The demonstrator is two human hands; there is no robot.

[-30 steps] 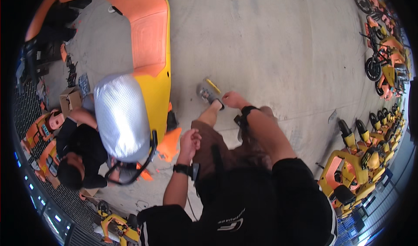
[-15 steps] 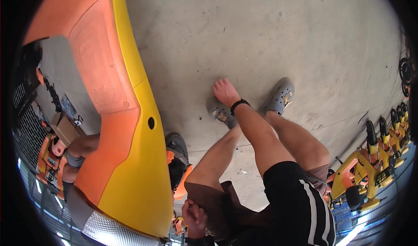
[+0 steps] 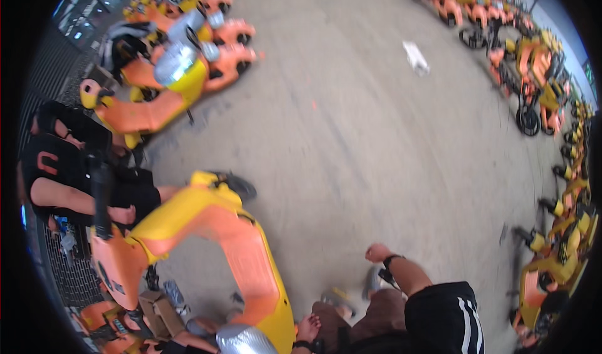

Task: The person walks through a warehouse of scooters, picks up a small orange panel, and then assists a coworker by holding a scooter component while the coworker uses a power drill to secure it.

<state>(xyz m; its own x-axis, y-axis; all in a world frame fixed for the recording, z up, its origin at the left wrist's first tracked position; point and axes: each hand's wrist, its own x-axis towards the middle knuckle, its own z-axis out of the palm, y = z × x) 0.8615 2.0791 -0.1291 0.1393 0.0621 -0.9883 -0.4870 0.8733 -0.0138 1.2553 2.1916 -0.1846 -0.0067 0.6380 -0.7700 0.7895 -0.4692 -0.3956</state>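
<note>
So the yellow-orange scooter [image 3: 251, 260] sat just left of our left hand [image 3: 309, 327] (the nearer one), long axis running forward-left. Fingers loosely spread, empty; right hand [image 3: 377, 252], couldn't tell.

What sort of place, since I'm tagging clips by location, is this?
Probably a scooter workshop or storage hall: a yellow-and-orange scooter stands close by on the left, a row of similar scooters lines the right, and a bare concrete floor lies between.

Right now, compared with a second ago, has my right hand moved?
Yes, forward: against the near scooter, your right hand was level with its silver-covered seat and is now level with its footboard.
</note>
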